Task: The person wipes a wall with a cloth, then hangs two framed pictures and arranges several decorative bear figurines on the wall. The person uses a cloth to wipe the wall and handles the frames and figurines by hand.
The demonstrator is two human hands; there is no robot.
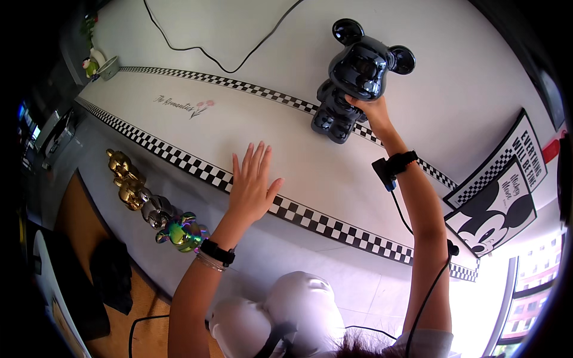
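Observation:
My right hand (371, 107) grips a glossy black bear-shaped figurine (362, 67) with round ears, its fingers mostly hidden behind the body just below the head. The figurine's feet are over the far checkered border of a long white mat (295, 147); whether they touch it I cannot tell. Palm down with fingers spread, my left hand (250, 183) is empty above the mat's near checkered border. Whether it rests on the mat is unclear. Both wrists wear black bands, and a cable runs from the right one.
Gold (130, 185), silver (156, 210) and iridescent (183, 232) bear figurines line the lower grey surface at left. A black cable (201, 48) hangs across the far white surface. Two printed boards (494, 210) lean at right. A grey pot (109, 68) stands far left.

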